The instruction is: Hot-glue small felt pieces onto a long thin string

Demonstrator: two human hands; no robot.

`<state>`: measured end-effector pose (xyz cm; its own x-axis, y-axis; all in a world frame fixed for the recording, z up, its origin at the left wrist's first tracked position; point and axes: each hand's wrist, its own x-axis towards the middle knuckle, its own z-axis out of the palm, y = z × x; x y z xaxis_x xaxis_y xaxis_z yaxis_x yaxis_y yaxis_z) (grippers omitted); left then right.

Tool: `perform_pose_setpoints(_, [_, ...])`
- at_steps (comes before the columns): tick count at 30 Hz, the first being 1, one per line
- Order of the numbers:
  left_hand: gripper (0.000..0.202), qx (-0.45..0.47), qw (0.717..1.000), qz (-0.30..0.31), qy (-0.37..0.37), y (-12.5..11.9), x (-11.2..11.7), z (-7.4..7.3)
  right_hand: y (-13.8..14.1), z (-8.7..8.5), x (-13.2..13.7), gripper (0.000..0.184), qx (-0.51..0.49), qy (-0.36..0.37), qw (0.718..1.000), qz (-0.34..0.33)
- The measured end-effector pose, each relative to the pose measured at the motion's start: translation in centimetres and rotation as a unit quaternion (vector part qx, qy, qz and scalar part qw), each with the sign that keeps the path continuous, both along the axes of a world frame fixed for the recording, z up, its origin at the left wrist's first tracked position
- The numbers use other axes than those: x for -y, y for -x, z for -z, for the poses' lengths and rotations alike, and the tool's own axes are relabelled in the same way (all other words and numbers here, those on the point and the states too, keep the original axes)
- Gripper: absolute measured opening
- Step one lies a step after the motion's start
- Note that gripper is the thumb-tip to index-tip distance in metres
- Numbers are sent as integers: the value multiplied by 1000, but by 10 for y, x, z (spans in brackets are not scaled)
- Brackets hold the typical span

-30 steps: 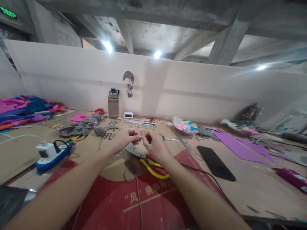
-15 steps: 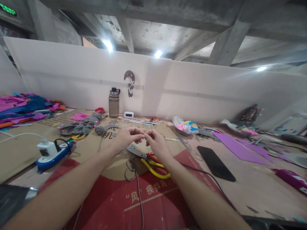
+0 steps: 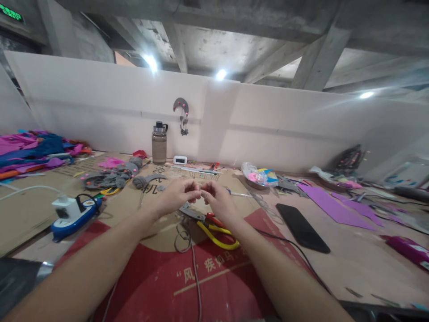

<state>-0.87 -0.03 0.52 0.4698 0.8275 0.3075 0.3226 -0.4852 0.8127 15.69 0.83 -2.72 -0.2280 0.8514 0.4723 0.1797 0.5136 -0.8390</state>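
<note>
My left hand (image 3: 186, 193) and my right hand (image 3: 216, 199) meet above the middle of the cardboard. Both are closed in a pinch, fingertips almost touching. Whatever lies between them is too small to make out. Below the hands is a grey felt-like piece (image 3: 192, 213), partly covered by them. Beside my right wrist lies a tool with curved yellow and red handles (image 3: 219, 240), its working end hidden. A thin grey cord (image 3: 195, 273) forms loops under the hands and trails toward the front edge.
A black phone (image 3: 302, 228) lies to the right, near purple sheets (image 3: 335, 206). On the left sit a blue power strip (image 3: 75, 221) and grey felt pieces with pins (image 3: 110, 178). A bottle (image 3: 159, 145) stands by the white partition (image 3: 268, 120), where a crescent ornament (image 3: 181, 106) hangs.
My hands stay pinched together and have dropped very slightly, with the fingers shifting a little. The hanging ornament's lower strands have turned slightly. Everything on the table lies as before.
</note>
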Motion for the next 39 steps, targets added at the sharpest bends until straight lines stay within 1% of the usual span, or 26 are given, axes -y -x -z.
perform_pose_setpoints(2, [25, 57, 998, 28, 27, 0, 1, 0, 2, -1, -1, 21, -60, 53, 995, -55])
perform_pose_setpoints(4, [27, 129, 988, 58, 65, -2, 1, 2, 4, -1, -2, 27, -104, 87, 986, -97])
perform_pose_setpoints(7, [28, 243, 958, 91, 125, -4, 0, 4, 3, 0, -3, 31, -141, 119, 976, -116])
perform_pose_setpoints(9, [26, 281, 944, 89, 145, -5, -1, 5, 1, 1, -4, 32, -154, 128, 973, -117])
perform_pose_setpoints(14, [25, 263, 953, 54, 140, -8, -4, 8, 0, 2, -5, 31, -151, 124, 973, -122])
perform_pose_setpoints(20, [23, 235, 968, 18, 83, -8, -6, 10, 1, -1, -4, 34, -124, 108, 981, -98])
perform_pose_setpoints(24, [23, 193, 979, 5, 62, -8, -2, 6, 0, -1, -4, 32, -113, 93, 987, -71])
perform_pose_setpoints(29, [22, 153, 987, -39, 40, -10, 7, -2, 1, 0, -3, 28, -97, 61, 992, -53])
perform_pose_setpoints(33, [22, 130, 989, -60, 29, -12, 7, 0, 4, 3, -2, 24, -83, 45, 994, -49])
perform_pose_setpoints(36, [24, 111, 992, -62, 11, -12, 4, 3, 6, 6, -1, 23, -78, 30, 996, -38])
perform_pose_setpoints(39, [25, 105, 994, -37, 4, -12, 4, 4, 6, 6, 0, 25, -116, 56, 990, -55])
